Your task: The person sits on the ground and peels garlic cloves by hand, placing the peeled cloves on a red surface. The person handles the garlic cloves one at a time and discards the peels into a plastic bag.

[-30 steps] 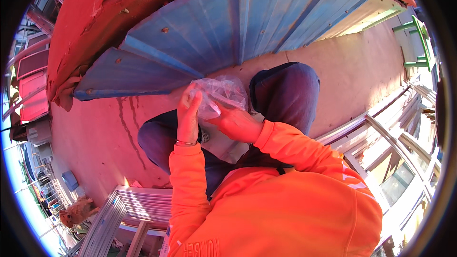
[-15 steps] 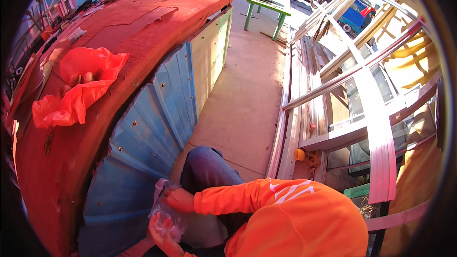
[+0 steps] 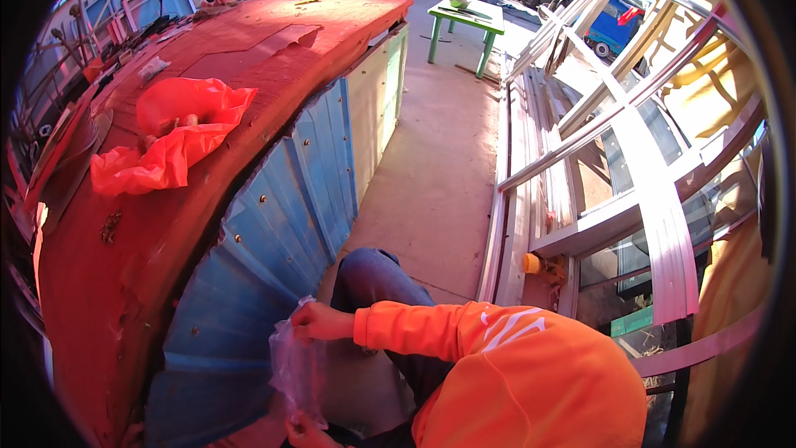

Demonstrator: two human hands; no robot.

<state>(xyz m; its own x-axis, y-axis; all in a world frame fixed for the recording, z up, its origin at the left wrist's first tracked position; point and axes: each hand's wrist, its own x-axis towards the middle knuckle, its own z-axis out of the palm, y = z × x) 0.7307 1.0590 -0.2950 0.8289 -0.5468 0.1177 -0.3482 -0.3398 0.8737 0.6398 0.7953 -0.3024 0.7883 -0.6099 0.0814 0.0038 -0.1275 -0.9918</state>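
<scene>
A crumpled clear plastic bag [image 3: 290,365] hangs stretched between my two hands in front of the blue corrugated panel. My right hand [image 3: 323,321], at the end of an orange sleeve, pinches its upper end. Lower down, at the bottom edge of the view, my left hand [image 3: 308,433] is closed on the other end; part of that hand is cut off. The bag looks thin and see-through, and I cannot make out anything inside it. My bent knee [image 3: 373,276] in dark jeans is just beyond the right hand.
At left, a long red-topped bench [image 3: 274,50] has blue corrugated siding [image 3: 282,207]. On it lies an open red plastic bag [image 3: 170,158] with small brownish lumps. White window frames [image 3: 663,224] lean at right. A green-legged table [image 3: 464,12] with a green bowl [image 3: 458,2] stands ahead.
My hands have moved apart, the right one upward and the left one downward, and the clear bag now stretches lengthwise between them. The view has shifted slightly.
</scene>
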